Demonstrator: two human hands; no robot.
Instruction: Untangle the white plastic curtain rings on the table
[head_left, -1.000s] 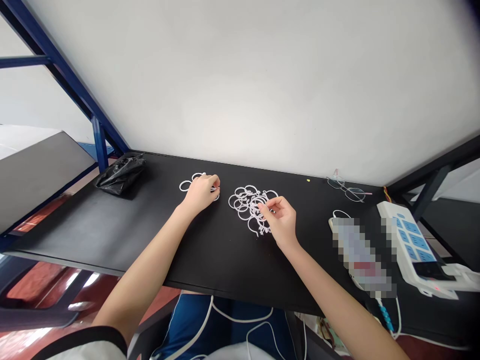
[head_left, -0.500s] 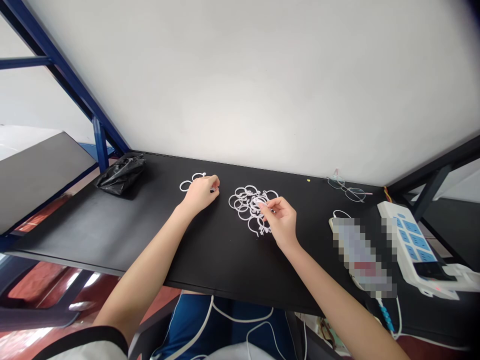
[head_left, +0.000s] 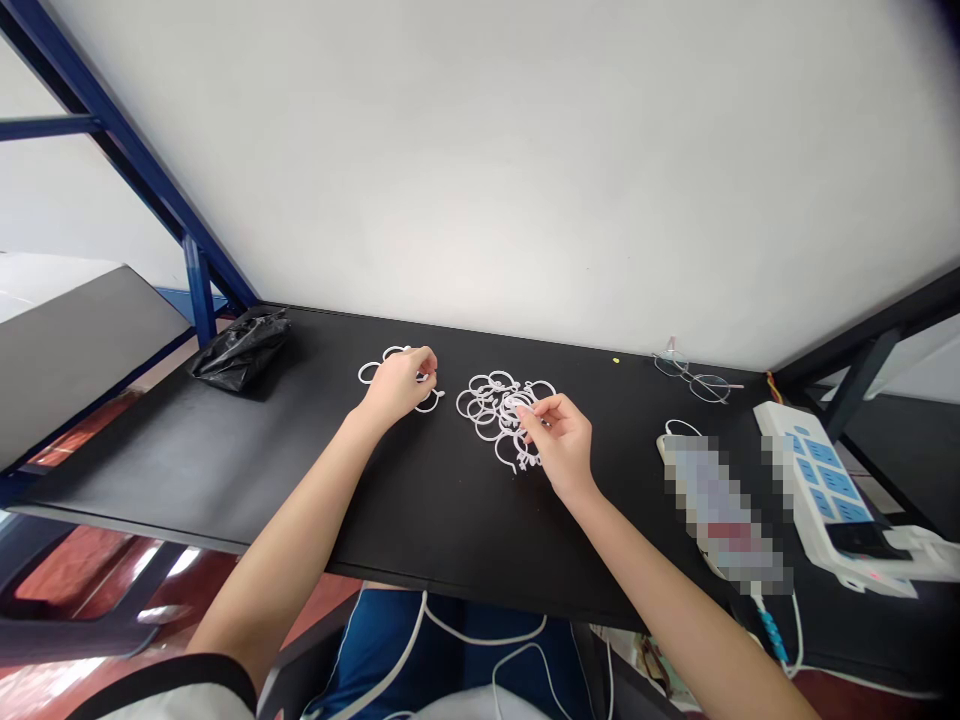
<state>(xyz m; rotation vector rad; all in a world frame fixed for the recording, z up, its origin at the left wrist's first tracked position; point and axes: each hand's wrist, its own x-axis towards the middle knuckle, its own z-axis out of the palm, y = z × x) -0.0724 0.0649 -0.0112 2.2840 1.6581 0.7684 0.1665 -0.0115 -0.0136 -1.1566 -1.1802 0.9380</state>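
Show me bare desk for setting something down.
Bare black desk lies between the plastic bag and left hand, and in front of the white rings. It's crowded at the right, around the power strip and blurred object.

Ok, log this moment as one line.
left hand: over white plastic rings | right hand: pinching tangled white plastic rings

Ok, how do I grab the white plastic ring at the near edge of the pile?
Probably pinch the white plastic ring on its near-left rim, coming from your side. That arc lies out on the black table top, clear of the tangled pile, whose other rings cover its far side; your right hand sits just to its right.
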